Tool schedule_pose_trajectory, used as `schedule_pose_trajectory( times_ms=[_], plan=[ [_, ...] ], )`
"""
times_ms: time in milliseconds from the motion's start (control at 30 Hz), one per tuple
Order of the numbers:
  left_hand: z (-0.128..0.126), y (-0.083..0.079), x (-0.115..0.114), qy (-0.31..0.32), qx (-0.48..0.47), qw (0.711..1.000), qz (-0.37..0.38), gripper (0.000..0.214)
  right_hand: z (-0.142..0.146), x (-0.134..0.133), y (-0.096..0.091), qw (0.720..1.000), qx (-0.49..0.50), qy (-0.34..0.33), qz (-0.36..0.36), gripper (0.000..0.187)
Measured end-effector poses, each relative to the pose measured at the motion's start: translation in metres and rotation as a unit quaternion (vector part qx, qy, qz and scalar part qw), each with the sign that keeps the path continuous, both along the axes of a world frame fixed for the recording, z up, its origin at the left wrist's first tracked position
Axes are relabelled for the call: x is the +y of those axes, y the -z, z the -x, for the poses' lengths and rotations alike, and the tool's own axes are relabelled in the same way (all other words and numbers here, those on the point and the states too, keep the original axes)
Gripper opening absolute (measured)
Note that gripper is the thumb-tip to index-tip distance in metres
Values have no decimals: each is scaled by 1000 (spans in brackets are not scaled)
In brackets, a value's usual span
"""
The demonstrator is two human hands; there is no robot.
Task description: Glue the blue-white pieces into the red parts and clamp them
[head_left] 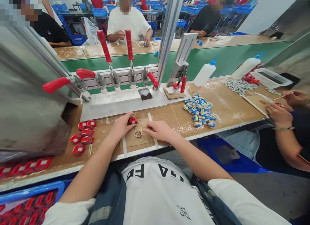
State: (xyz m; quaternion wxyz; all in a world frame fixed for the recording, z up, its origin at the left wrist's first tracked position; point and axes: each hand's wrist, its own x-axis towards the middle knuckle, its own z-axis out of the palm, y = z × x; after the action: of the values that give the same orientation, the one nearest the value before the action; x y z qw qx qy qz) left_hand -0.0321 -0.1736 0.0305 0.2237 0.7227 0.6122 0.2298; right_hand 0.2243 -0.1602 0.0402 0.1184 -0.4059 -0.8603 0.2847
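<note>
At centre left of the frame, a group of red cases [82, 134] is lying on the worktop [176, 121]. To the right of it, at the centre, the left hand [121, 125] is resting with thumb and fingers part-curled, holding a single red case [133, 121] between the tips. This case is sitting just right of the left palm and is lying up and to the left of the right hand, so the left hand is being the nearer one. Its long axis appears to be running across the frame (the left end is hiding behind the fingers). Directly below the case, a small round dish [138, 135] is standing on the mat [132, 144], with a thin stick [141, 126] rising from it. Just right of the dish, the right hand [160, 130] is pointing leftward, its fingers drawing close together; whether they are gripping the stick cannot be told.
</note>
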Motion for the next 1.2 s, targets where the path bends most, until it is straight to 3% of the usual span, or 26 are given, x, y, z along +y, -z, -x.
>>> schedule_pose_trajectory(
  times_ms=[133, 267, 400, 467, 567, 667, 1200],
  plan=[
    [-3, 7, 1, 14, -52, 996, -68, 28, 31, 1, 2, 1000, 4, -24, -19, 38],
    [0, 14, 0, 32, -73, 993, -88, 29, 36, 10, 4, 995, 25, -83, -42, 33],
    [3, 18, 3, 36, -88, 992, -88, 29, 33, 18, 11, 988, 100, -115, -8, 38],
    [4, 19, 5, 33, -92, 992, -84, 29, 32, 23, 17, 982, 173, -77, 10, 43],
    [4, 18, 6, 31, -99, 992, -77, 28, 35, 27, 24, 958, 280, 58, -7, 50],
    [4, 19, 6, 34, -109, 991, -74, 29, 41, 29, 27, 936, 316, 153, -29, 52],
    [2, 22, 5, 42, -96, 989, -106, 30, 47, 31, 36, 942, 269, 173, -97, 43]
  ],
)
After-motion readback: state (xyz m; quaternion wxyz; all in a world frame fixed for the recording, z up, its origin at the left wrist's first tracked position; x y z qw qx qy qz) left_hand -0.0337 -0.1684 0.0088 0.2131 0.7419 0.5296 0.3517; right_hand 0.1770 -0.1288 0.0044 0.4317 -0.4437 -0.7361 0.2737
